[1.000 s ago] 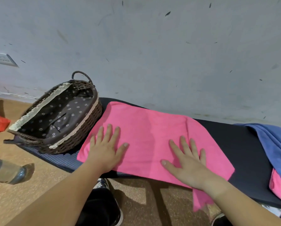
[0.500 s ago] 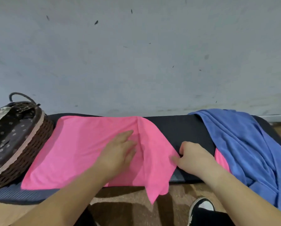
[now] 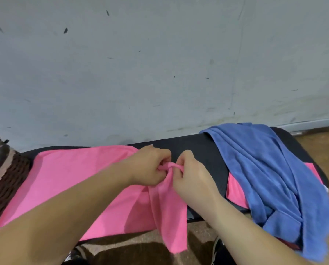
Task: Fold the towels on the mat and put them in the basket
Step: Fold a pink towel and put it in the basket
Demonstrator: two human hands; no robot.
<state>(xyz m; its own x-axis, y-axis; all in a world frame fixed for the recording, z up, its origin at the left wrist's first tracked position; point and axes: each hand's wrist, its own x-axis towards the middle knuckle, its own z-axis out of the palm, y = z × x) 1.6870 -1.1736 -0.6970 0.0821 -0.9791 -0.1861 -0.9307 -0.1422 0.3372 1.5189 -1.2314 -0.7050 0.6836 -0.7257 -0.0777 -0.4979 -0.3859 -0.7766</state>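
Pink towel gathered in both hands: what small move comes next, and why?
Probably draw the left hand and right hand apart to straighten the edge: both pinch the bunched right edge of the pink towel, and a flap hangs off the mat.

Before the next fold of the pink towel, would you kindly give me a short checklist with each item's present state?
1. Both hands grip the towel: ok; left hand and right hand pinch the pink towel at its right end.
2. Gripped end spread flat: not ok; it is bunched between them, one corner hanging off the front of the mat.
3. Rest of the towel flat on the mat: ok.
4. Fold path free of the blue towel: ok; it lies apart at right.
5. Room in the basket: cannot tell; only its edge shows at left.
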